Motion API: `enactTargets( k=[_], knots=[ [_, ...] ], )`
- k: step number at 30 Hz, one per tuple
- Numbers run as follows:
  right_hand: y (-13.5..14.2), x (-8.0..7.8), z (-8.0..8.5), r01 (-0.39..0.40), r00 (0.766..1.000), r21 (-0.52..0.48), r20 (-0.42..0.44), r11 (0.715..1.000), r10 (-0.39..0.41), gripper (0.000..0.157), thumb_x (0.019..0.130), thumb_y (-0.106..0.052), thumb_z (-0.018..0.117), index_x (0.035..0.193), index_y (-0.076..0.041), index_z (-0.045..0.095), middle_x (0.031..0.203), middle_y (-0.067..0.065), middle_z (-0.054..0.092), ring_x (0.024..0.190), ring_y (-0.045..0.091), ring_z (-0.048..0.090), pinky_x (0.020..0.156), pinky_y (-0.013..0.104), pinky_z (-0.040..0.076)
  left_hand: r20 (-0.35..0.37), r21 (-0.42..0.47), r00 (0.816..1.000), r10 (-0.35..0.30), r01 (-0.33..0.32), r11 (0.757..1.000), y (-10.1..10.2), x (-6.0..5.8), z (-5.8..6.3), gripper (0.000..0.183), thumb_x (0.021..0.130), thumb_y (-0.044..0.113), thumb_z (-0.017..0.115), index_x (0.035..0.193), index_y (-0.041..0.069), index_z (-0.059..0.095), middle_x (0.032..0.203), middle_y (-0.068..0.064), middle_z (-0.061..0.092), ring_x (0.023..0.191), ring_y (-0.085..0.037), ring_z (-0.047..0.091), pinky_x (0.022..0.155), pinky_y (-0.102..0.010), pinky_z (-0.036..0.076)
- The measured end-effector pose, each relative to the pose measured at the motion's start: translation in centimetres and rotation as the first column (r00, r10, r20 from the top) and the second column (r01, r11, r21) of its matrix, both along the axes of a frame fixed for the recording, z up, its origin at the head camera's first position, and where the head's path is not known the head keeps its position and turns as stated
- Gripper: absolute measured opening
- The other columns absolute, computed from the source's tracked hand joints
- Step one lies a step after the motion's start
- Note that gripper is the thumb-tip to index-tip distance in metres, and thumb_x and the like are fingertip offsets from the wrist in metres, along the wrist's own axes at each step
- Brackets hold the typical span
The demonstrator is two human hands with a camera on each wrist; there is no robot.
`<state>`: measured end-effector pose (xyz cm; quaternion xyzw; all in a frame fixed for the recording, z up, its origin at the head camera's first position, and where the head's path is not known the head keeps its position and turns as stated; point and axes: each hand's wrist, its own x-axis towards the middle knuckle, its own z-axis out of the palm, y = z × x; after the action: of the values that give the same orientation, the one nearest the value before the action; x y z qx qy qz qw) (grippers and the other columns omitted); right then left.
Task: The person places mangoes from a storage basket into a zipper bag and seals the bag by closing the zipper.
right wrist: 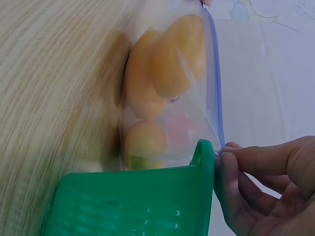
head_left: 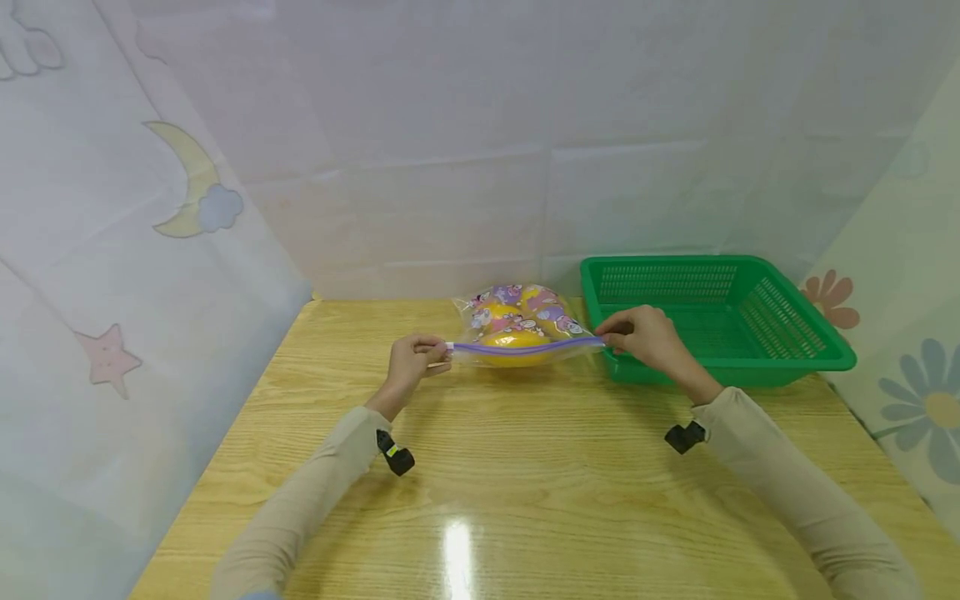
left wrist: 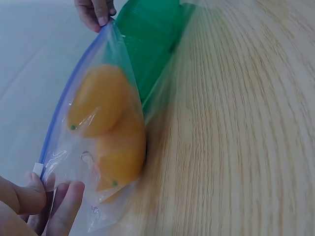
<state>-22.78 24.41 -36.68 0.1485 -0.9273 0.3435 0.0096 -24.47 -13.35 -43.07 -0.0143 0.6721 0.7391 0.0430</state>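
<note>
A clear zip bag (head_left: 558, 317) with a printed pattern lies on the table, its purple zip strip (head_left: 491, 350) stretched level between both hands. Inside are several yellow-orange, mango-like fruits (left wrist: 101, 98); a dark green spot shows on the end of some. My left hand (head_left: 415, 364) pinches the strip's left end, beside a white slider (left wrist: 38, 169). At the opposite end, the right hand (head_left: 647, 337) pinches the corner between thumb and forefinger, close to the green basket's rim. Whether the zip is fully sealed cannot be told.
A green plastic basket (head_left: 720, 364) with slotted walls stands at the back right, beside the bag. The wooden table (head_left: 525, 467) meets a pale printed cloth (head_left: 420, 208) behind it. Small black cameras (head_left: 397, 454) are strapped to both wrists.
</note>
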Motion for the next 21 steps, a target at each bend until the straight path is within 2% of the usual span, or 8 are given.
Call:
enactTargets(
  k=[4, 9, 15, 21],
  knots=[
    [-0.1, 0.2, 0.1, 0.002, 1.000, 0.014, -0.021, 1.000, -0.002, 0.018, 0.094, -0.007, 0.066, 0.109, -0.001, 0.075, 0.100, 0.014, 0.072, 0.088, 0.030, 0.067, 0.071, 0.045, 0.055, 0.050, 0.046, 0.999, 0.013, -0.015, 0.999, 0.2, 0.0, -0.1, 0.021, 0.097, -0.001, 0.059, 0.114, -0.012, 0.060, 0.096, -0.019, 0.068, 0.081, -0.021, 0.069, 0.080, -0.036, 0.057],
    [-0.4, 0.3, 0.3, 0.003, 0.999, -0.010, -0.035, 1.000, -0.003, 0.018, 0.093, -0.007, 0.068, 0.108, -0.001, 0.075, 0.102, 0.015, 0.072, 0.092, 0.032, 0.066, 0.076, 0.048, 0.054, 0.074, 0.075, 0.997, 0.023, -0.029, 0.997, 0.2, -0.2, -0.4, 0.023, 0.097, 0.000, 0.059, 0.116, -0.013, 0.060, 0.099, -0.024, 0.069, 0.080, -0.022, 0.071, 0.080, -0.035, 0.057],
    [-1.3, 0.0, 0.3, -0.024, 0.998, -0.047, -0.061, 0.999, 0.021, 0.019, 0.092, -0.005, 0.068, 0.110, 0.000, 0.074, 0.105, 0.017, 0.071, 0.094, 0.033, 0.067, 0.078, 0.050, 0.054, 0.081, 0.086, 0.996, 0.022, -0.029, 0.996, 0.1, -0.2, -0.6, 0.025, 0.098, 0.000, 0.059, 0.118, -0.014, 0.059, 0.097, -0.022, 0.070, 0.079, -0.022, 0.072, 0.080, -0.034, 0.057],
    [-2.8, -0.3, 0.0, -0.043, 0.990, -0.065, -0.138, 0.997, 0.034, 0.017, 0.090, -0.004, 0.071, 0.106, 0.000, 0.076, 0.102, 0.016, 0.072, 0.090, 0.032, 0.068, 0.075, 0.049, 0.055, 0.065, 0.087, 0.998, 0.014, -0.020, 0.996, 0.2, -0.2, -0.6, 0.027, 0.097, 0.002, 0.060, 0.119, -0.014, 0.059, 0.097, -0.020, 0.069, 0.081, -0.021, 0.071, 0.082, -0.034, 0.057]
  ],
)
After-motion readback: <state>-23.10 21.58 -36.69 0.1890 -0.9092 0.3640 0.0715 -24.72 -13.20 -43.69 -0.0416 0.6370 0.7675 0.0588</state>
